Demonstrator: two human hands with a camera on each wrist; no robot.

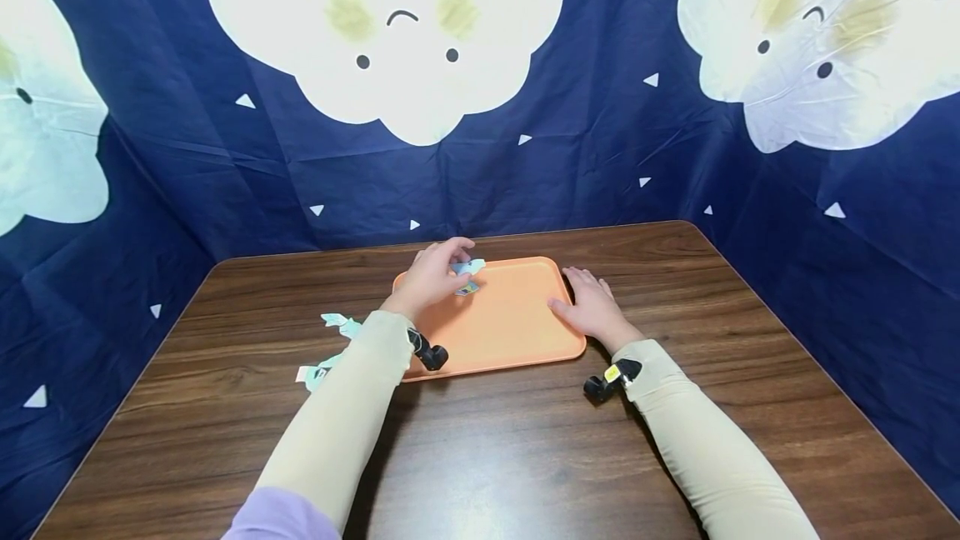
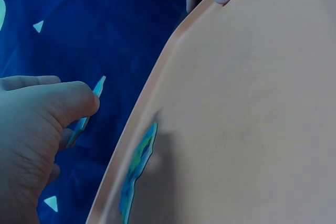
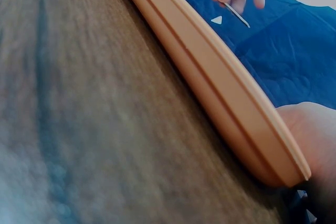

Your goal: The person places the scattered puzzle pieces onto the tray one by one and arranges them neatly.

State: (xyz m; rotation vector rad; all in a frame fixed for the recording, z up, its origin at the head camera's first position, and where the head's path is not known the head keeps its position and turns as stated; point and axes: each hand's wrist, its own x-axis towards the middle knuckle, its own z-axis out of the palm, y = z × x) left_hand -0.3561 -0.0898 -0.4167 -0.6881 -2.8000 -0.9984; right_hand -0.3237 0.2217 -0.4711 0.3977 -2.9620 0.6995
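My left hand is over the back left part of an orange tray, pinching a thin, flat light-blue cut-out piece between thumb and fingers. Edge-on, that piece shows as a narrow strip in the left wrist view. Below it, a second flat piece, blue and green with an irregular outline, lies inside the tray near the rim. At the tray's right side my right hand grips the rim, its thumb on the inner side and its fingers outside.
Left of the tray, partly behind my left forearm, more light-blue flat pieces lie on the brown wooden table. A dark blue curtain with white clouds hangs behind the table and along both sides.
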